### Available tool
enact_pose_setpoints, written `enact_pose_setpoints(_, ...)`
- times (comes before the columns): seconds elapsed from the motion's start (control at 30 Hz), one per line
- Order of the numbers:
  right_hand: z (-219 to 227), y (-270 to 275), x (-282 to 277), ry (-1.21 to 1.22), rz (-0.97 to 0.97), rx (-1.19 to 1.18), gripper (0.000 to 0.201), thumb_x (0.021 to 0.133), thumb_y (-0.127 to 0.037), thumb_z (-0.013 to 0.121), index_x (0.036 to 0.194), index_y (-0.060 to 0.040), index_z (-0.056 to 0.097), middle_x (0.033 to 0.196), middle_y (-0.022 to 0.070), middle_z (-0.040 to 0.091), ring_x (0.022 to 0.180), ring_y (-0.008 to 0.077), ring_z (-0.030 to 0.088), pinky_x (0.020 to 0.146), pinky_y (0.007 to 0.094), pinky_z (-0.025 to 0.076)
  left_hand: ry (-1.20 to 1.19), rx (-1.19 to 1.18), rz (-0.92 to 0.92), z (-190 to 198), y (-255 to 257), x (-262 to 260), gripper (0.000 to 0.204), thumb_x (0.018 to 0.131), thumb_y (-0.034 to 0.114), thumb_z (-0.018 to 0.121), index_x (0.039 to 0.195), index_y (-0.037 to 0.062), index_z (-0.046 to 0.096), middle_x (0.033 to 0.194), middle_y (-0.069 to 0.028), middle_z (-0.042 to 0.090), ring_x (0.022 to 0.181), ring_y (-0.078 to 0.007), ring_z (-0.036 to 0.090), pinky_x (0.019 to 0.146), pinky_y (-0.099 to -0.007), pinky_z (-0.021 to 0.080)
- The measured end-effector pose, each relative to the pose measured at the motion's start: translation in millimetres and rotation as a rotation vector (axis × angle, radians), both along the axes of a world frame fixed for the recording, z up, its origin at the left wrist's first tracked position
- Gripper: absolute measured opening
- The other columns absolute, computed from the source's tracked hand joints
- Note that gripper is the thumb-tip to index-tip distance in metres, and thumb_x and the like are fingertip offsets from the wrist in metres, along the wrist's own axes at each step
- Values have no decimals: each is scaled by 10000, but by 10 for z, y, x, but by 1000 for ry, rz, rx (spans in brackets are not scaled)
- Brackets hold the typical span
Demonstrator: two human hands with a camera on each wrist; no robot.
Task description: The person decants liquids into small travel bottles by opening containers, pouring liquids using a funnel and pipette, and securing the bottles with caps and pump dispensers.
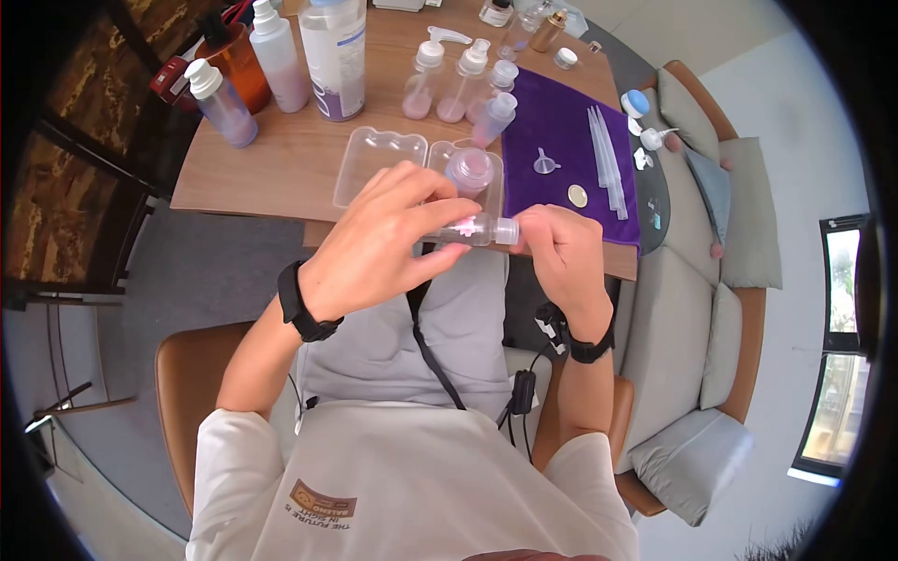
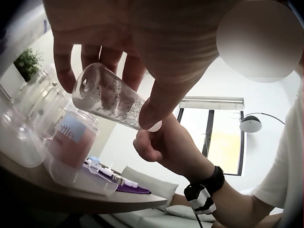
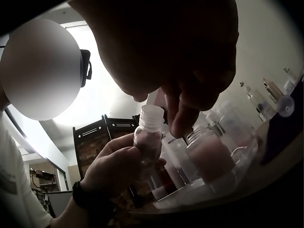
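A small clear bottle lies nearly level in the grip of the left hand, its neck pointing at the right hand. In the left wrist view the bottle shows fine dots on its wall. The right wrist view shows its threaded neck uncovered. Curled fingers of the right hand are close to that neck; a pale patch shows beside them, and whether they pinch something cannot be told. A jar of pink contents stands in a clear tray just beyond the hands.
Several pump bottles stand along the table's far left and middle. On the purple cloth at the right are a small funnel, a round disc and long clear tubes. The table's near edge runs below the hands.
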State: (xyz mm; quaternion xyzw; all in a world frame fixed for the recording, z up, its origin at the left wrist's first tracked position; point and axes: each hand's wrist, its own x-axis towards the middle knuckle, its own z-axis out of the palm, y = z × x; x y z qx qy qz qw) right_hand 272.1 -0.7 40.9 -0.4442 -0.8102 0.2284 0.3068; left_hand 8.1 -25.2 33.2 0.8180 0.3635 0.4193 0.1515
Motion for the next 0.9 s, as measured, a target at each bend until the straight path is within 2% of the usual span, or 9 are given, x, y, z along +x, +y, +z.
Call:
enact_pose_setpoints(0.17,199,-84,-137,343,19,-117,270,859,-14,801,1124,-38,762,922,35,724,673,71,546,563,228,424,-39,-48,11,-2,-9,-42,439,771,62,857,1200,65,760,1085,-77,672,1011,-286,608,846,-392,530)
enact_pose_setpoints(0.2,208,-88,-108,312,62,-130,317,848,-13,819,1156,-41,749,966,20,711,655,58,524,550,223,390,-46,-59,13,-3,-4,-47,440,771,60,858,1199,65,759,1088,-78,672,1014,-287,608,848,-391,529)
enact_pose_setpoints(0.43,15,-35,24,-39,87,-52,253,870,-74,838,1104,-36,749,815,19,678,614,58,503,544,256,390,-18,-25,-9,-16,4,-53,440,764,53,859,1193,66,761,1090,-75,673,1018,-288,608,856,-394,526)
enact_pose_setpoints(0.53,54,-76,-104,168,22,-130,186,913,-125,803,1053,-17,744,803,33,679,602,73,515,553,263,416,-27,-47,-9,-27,-15,-64,444,761,56,861,1193,66,762,1080,-74,673,1014,-290,608,857,-396,523)
enact_pose_setpoints(0.63,227,-126,-167,118,84,-116,173,935,-141,776,1039,-9,736,806,48,684,612,90,546,571,258,436,-35,-52,-7,-45,-5,-97,444,759,62,864,1192,64,762,1072,-74,672,1010,-290,607,856,-398,522)
enact_pose_setpoints(0.73,88,-101,-76,62,42,-218,199,909,-122,796,1071,-26,732,804,41,683,620,90,542,579,253,436,-32,-33,-24,-48,16,-88,443,761,66,865,1192,61,761,1070,-74,671,1006,-289,607,852,-399,523)
enact_pose_setpoints(0.83,-1,-48,-88,41,42,-151,217,880,-112,831,1050,-25,727,794,32,675,618,79,540,576,250,433,-28,-32,-33,-59,20,-85,446,761,66,864,1196,59,761,1072,-74,670,1006,-287,607,848,-399,523)
enact_pose_setpoints(0.9,93,-102,-153,101,61,-126,209,879,-125,838,1025,-28,725,775,26,668,607,80,531,569,253,429,-34,-46,-35,-71,17,-101,450,761,67,864,1199,58,761,1075,-74,668,1007,-288,606,846,-399,522)
